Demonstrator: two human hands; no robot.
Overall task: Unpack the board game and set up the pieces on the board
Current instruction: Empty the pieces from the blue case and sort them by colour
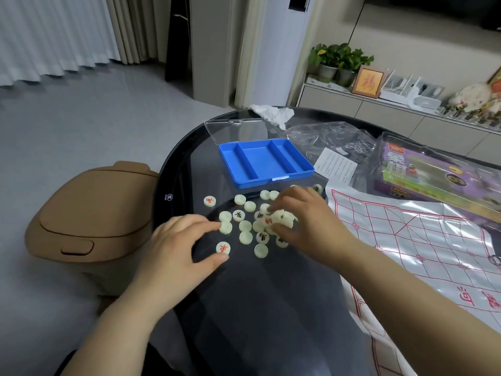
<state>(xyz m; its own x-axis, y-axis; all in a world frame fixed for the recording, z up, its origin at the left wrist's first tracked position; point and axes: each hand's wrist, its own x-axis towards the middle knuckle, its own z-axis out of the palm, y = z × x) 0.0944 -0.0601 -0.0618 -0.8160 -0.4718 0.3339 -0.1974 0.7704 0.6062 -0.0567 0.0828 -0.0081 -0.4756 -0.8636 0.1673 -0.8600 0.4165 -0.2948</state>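
Pieces point(245, 226) lie loose on the dark glass counter point(257, 308), just below the empty blue tray point(271, 181), w/ the board point(406, 240) spread to their right and none set on it yet. Of the two, the right hand point(306, 221) is nearer the board: it reaches in palm-down from that side, fingers point(290, 202) curled over a small clump of pieces, thumb tucked under (looks like a grip, not just a rake). The left hand point(179, 245) lies flattish, fingers spread and straight, index tip touching one blank-side disc, thumb just beside a red-marked piece point(223, 248). Discs are round, so no long axis to mind; next move prob. carries them rightward onto the grid.
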